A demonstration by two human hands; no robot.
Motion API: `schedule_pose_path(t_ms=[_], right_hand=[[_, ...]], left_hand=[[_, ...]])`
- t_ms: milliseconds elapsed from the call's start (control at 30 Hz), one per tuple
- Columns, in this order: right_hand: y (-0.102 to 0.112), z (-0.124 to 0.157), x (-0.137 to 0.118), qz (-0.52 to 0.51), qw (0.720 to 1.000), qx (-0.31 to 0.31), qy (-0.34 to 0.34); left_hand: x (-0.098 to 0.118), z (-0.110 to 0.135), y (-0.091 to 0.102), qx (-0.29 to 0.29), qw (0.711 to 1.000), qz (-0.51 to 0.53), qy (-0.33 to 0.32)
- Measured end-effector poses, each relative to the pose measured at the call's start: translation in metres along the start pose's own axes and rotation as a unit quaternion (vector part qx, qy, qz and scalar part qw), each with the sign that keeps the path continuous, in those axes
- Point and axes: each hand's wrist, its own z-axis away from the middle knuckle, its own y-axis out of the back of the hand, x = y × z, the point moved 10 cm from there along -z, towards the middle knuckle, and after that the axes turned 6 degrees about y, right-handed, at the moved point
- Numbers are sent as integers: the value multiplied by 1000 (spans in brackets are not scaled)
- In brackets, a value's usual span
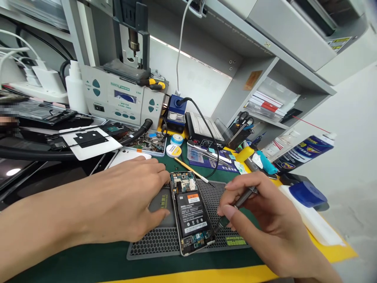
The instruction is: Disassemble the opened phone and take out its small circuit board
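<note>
Phone (192,208), open-backed, with 1 black battery (193,216)

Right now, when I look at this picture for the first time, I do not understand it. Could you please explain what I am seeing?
Of course. There is no robot: these are a person's two bare hands, seen by one camera worn on the head, looking forward and down. In the middle lies an opened phone, its insides showing, on a grey mat over a green work surface. The left hand is at the phone's left edge; I cannot tell how firmly it touches. The right hand has a slim dark tool in its grip, pointing toward the phone's lower right corner. Behind stands a grey control box with a small screen.
</note>
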Motion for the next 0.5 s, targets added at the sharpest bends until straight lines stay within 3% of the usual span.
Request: schedule_pose_path(t_ms=[100, 500], right_hand=[[-2, 4, 3, 9, 1000, -12, -3], [3, 13, -13, 112, 993, 10, 47]], left_hand=[[0, -1, -11, -53, 998, -27, 11], [1, 0, -10, -39, 999, -27, -4]])
